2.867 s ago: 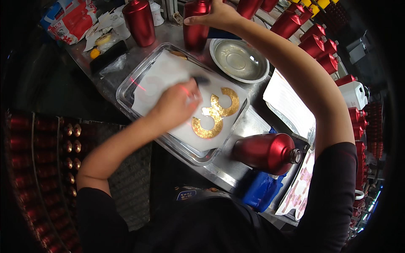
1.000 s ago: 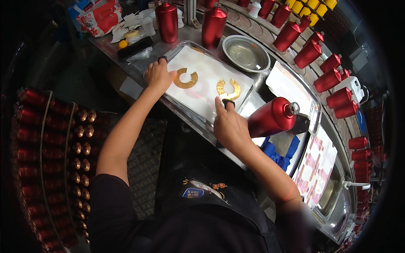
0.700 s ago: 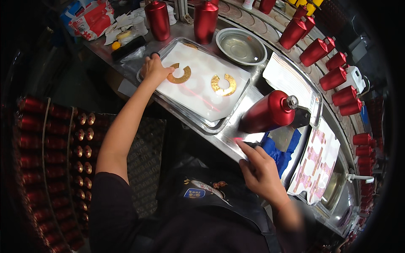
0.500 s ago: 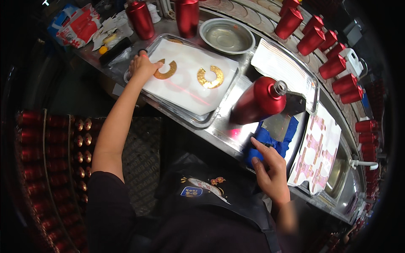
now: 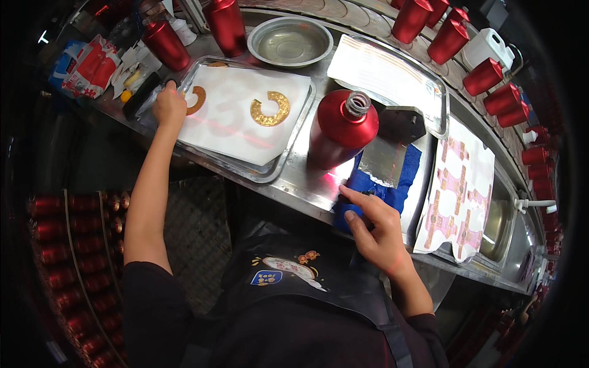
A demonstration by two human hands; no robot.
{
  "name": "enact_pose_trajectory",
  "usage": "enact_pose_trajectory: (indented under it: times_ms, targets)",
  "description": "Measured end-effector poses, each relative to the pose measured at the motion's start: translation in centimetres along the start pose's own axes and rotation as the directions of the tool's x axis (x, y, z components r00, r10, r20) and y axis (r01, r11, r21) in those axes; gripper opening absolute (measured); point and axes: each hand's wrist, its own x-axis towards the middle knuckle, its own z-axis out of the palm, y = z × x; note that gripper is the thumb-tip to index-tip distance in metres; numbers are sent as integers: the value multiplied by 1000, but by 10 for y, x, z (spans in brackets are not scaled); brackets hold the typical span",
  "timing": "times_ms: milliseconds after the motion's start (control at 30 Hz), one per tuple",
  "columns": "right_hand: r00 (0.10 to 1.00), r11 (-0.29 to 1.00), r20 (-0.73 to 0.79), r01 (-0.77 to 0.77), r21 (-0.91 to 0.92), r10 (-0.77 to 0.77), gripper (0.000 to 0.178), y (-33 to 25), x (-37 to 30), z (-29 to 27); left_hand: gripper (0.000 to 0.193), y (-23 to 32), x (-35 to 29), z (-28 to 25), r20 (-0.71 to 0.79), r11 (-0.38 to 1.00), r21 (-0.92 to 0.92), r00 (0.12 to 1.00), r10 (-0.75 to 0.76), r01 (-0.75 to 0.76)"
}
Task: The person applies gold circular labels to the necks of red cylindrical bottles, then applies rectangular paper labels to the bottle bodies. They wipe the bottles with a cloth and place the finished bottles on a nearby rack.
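Note:
My left hand reaches to the left end of a metal tray with white sheets on it. Its fingers are bent by a small black round thing, and what they grip is hidden. The thumb lies beside a gold C-shaped piece; a second gold C-shaped piece rests farther right on the sheet. Fingers curled but thumb and forefinger apart, my right hand hovers at a blue cloth. A metal plate lies on that cloth. Just behind stands a red bottle with an uncapped neck.
A metal bowl and another sheet-covered tray stand at the back. Patterned sheets lie at right beside a sink. Red bottles line the curved conveyor; more fill racks at lower left.
The view has shifted, so the counter's things sit farther left. My left hand stays by the tray's left end, its thumb covering part of the gold piece. My right hand remains near the blue cloth.

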Motion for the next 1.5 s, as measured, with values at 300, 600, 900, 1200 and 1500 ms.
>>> enact_pose_trajectory:
  times_ms: [300,600,900,1200,1500]
  targets:
    - [958,849,240,-253,465,154,37,-16,32,61,28,74,-81,-106,195,695,-718,970,143,42]
    - [936,340,277,-338,878,216,54,-35,19,72,44,131,-201,-190,325,-29,-932,871,369,361]
    - [953,523,-28,-141,841,302,33,-26,16,31,39,160,-226,-188,317,-121,-910,852,417,398]
    - [988,946,83,103,306,-134,24,-18,91,-94,33,216,-220,-155,58,-110,-989,941,334,100]
    - [960,955,243,66,288,-140,25,-3,148,-92,65,203,-217,-132,-126,146,-975,954,272,-170]
